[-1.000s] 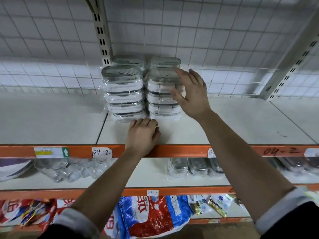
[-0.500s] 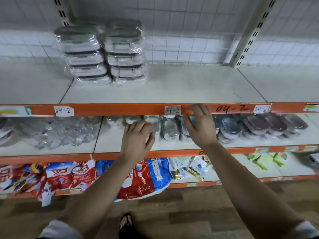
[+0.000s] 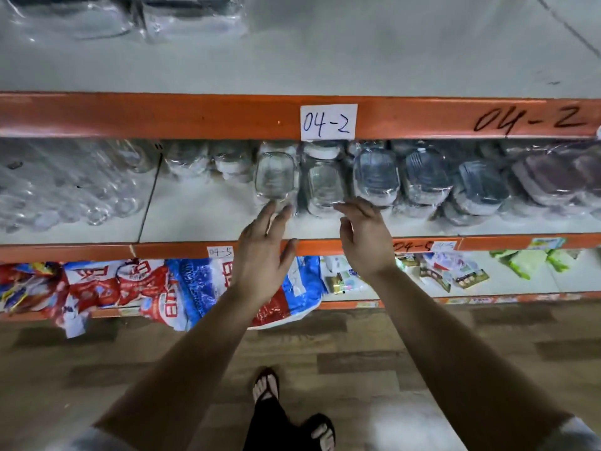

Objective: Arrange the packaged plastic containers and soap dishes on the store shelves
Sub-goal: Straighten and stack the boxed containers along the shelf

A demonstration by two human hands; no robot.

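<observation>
- The clear rectangular shrink-wrapped plastic containers (image 3: 276,177) lie in a row on the white middle shelf (image 3: 201,219), just under the white paper "04-2" label (image 3: 328,122). What look like dark-tinted wrapped soap dishes (image 3: 426,175) run rightward from it.
- My left hand (image 3: 260,252) and right hand (image 3: 366,244) reach in below the label, each grip released, fingers spread, holding nothing.
- I judge a pick is starting. Next I'd close on one pack each, gently, since the film looks slippery.
- Lower down from the label: red-and-blue bags (image 3: 146,288), then the wood-pattern floor (image 3: 422,346).

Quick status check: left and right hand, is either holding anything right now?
Left hand: open, holding nothing, fingers straight toward a clear wrapped container.
Right hand: open, holding nothing, fingers loosely bent.
</observation>
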